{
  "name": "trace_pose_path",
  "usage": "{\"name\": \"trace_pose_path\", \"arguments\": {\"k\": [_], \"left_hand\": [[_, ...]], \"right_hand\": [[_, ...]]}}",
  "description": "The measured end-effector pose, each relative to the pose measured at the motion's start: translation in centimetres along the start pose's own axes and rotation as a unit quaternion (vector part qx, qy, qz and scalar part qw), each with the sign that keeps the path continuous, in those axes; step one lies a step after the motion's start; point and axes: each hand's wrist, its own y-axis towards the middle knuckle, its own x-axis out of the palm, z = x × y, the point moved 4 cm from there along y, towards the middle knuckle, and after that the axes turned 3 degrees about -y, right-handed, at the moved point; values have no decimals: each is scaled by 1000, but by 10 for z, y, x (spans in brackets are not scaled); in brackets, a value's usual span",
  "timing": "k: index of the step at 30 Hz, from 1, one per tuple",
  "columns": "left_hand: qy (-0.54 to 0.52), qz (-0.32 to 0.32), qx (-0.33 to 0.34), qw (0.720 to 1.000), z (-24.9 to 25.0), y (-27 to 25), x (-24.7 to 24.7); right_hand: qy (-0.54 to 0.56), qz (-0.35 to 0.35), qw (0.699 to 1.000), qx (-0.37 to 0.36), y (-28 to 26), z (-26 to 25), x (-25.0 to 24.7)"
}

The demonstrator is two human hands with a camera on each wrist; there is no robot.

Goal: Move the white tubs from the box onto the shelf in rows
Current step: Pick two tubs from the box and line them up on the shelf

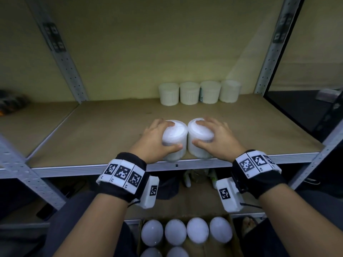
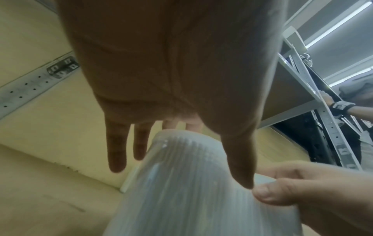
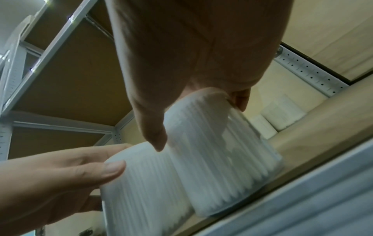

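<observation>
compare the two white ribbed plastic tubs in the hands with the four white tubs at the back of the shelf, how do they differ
The two held white ribbed plastic tubs sit at the brown shelf board's front edge; the four white tubs in the back row stand by the rear wall. The left hand and right hand each grip one front tub; nothing touches the back row. The front pair makes two side by side, the back row four. All look alike: white, ribbed, upright.

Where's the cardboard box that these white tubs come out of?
In the head view the box sits at the bottom centre, below the shelf edge and between the person's forearms, with tubs inside.
</observation>
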Motion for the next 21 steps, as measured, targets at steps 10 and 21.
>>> {"name": "trace_pose_path", "arguments": {"k": [10, 21], "left_hand": [[24, 83, 66, 994, 20, -21, -9], [47, 79, -1, 996, -3, -1, -28]], "right_hand": [[-26, 21, 999, -38, -14, 5, -25], [-41, -3, 997, -72, 23, -15, -11]]}}
